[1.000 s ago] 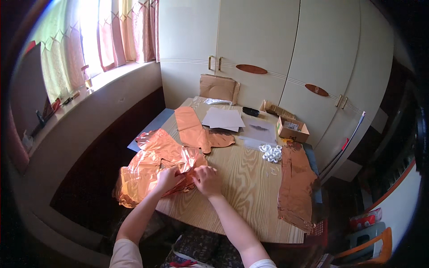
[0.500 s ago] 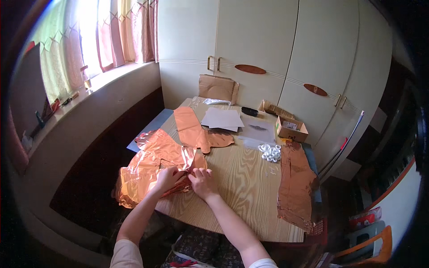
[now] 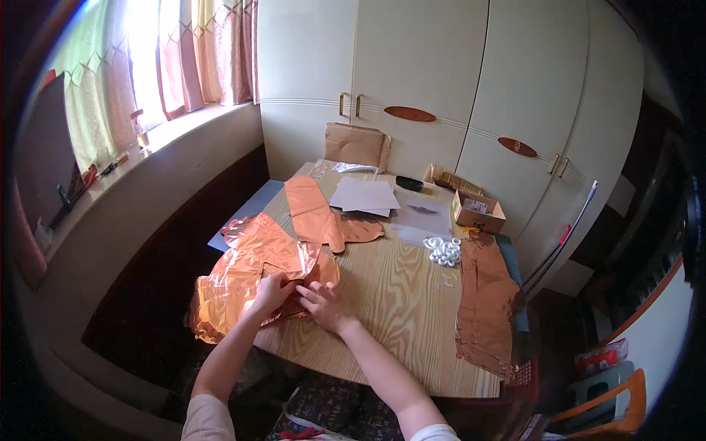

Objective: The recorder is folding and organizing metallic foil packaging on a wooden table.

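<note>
A shiny copper-coloured deflated foil balloon (image 3: 246,253) lies crumpled at the table's left front edge, partly hanging over it. My left hand (image 3: 272,294) is closed on its right-hand edge, pinching the foil. Close beside it, my right hand (image 3: 329,307) rests with fingers apart, their tips touching the same edge near my left fingers. Under my hands, some of the foil is hidden. Just beyond lies another flat copper foil piece (image 3: 312,213) with rounded lobes.
On the table's right edge lies a long stack of brownish foil (image 3: 485,301). White coiled loops (image 3: 445,251), a clear sheet (image 3: 424,214), white sheets (image 3: 364,195), a small open carton (image 3: 478,212) and a black item (image 3: 409,183) sit farther back. Cardboard (image 3: 358,147) leans against the cupboard.
My right hand has shifted left toward my left hand, its fingers now more spread. The foil edge between the hands has dropped flatter, and its bright upright fold is gone.
</note>
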The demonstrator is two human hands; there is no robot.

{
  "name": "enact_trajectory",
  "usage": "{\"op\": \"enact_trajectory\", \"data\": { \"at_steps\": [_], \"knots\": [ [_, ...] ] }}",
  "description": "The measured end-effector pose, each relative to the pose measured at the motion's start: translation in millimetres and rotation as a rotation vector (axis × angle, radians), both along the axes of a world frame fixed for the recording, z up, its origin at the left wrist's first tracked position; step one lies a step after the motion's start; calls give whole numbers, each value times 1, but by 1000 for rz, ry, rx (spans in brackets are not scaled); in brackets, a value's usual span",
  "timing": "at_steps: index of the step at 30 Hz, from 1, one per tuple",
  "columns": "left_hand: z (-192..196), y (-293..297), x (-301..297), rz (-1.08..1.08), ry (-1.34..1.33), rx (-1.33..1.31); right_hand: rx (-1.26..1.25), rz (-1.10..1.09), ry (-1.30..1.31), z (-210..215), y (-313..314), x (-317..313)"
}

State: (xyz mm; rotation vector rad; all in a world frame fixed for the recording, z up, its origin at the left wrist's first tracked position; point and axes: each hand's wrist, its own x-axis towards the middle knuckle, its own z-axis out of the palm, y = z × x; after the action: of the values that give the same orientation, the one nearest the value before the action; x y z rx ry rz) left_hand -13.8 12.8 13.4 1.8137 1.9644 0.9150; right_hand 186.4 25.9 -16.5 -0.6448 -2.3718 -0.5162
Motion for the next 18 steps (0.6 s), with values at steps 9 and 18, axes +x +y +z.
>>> {"op": "enact_trajectory", "data": {
  "at_steps": [9,18],
  "knots": [
    [5,-2,-1,3,-6,6,-254,-315,-33,15,-4,6],
    [-2,8,-106,134,-356,467,-413,-240,191,-8,4,5]
  ]
}}
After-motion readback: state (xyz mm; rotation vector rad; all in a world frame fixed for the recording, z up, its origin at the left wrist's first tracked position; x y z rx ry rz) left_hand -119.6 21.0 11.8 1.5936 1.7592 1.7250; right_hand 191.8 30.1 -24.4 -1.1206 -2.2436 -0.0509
